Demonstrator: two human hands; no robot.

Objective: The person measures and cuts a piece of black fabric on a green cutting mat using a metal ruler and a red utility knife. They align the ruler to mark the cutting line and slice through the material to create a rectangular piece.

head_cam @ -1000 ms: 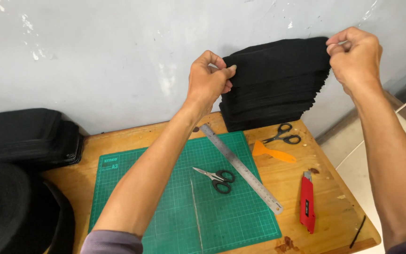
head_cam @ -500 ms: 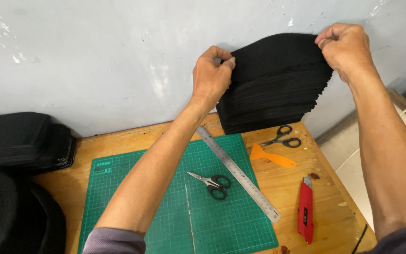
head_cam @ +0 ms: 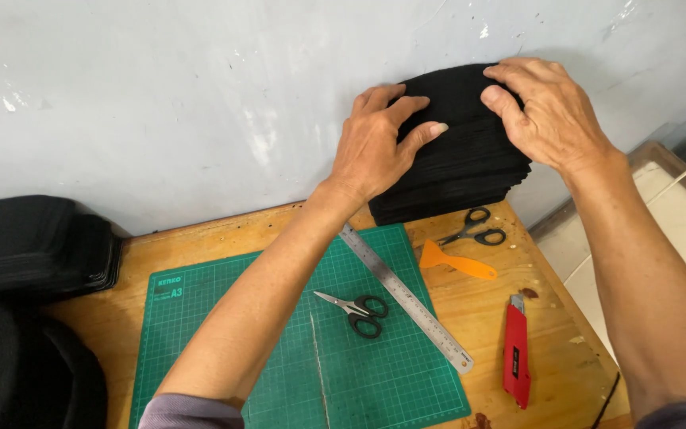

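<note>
Wooden desk (head_cam: 224, 238): green cutting mat (head_cam: 279, 349), black fabric stack (head_cam: 462, 171), orange scraper (head_cam: 456, 260), red utility knife (head_cam: 516, 361), black-handled scissors (head_cam: 478, 230).

Both hands are flat on top of a tall stack of black fabric pieces (head_cam: 458, 171) up at 1 o'clock against the wall: left hand (head_cam: 379, 143) on its left side, right hand (head_cam: 545, 115) on the right, fingers (head_cam: 414, 107) spread. On the wooden surface (head_cam: 200, 246) a green cutting mat (head_cam: 224, 349) sits at 6 o'clock with black scissors (head_cam: 355, 306) on it and a steel ruler (head_cam: 406, 298) crossing its edge. Orange scraper (head_cam: 458, 262), second scissors (head_cam: 478, 230) and red utility knife (head_cam: 516, 361) lie around 3 to 4 o'clock.
</note>
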